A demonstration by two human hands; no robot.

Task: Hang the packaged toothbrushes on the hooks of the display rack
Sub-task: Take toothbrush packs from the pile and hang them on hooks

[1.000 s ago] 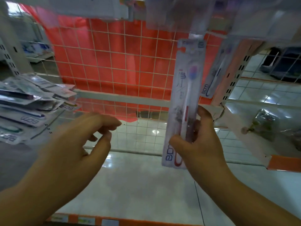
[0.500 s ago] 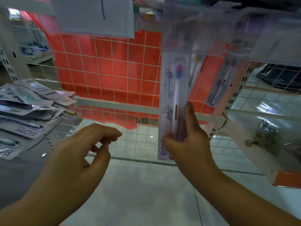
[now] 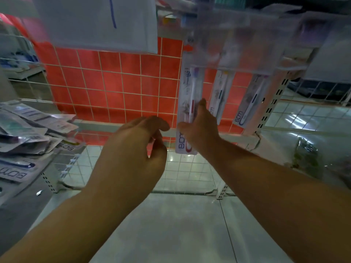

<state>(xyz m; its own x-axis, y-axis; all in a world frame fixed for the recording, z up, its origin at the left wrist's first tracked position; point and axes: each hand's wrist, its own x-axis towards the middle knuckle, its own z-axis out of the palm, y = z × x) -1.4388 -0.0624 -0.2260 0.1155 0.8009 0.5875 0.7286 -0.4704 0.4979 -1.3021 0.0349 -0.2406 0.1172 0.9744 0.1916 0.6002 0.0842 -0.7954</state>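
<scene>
- Pile of packaged toothbrushes (image 3: 28,133) at 9 o'clock, loose on a shelf, well apart from both hands. Stock still to hang.
- Left hand (image 3: 133,149) near centre, fingers loosely curled, holding nothing, just beside the pack's lower left edge. Judgement: bring it in to steady the bottom if the pack swings.
- Held toothbrush pack (image 3: 190,107) at 1 o'clock of centre, upright, top edge up behind blurred hanging packs. Can't tell if its hole is on a hook.
- Right hand (image 3: 201,128) grasps the pack's lower part, thumb on the left edge, fingers behind.
- Judgement: keep the pack vertical, push straight back along the hook, let go only once it hangs free.
- Hung packs (image 3: 220,95) and (image 3: 250,99) at 2 o'clock, on the display rack (image 3: 269,103). Match their spacing.
- Risk: blurred top, hook unseen; feel for the catch.
</scene>
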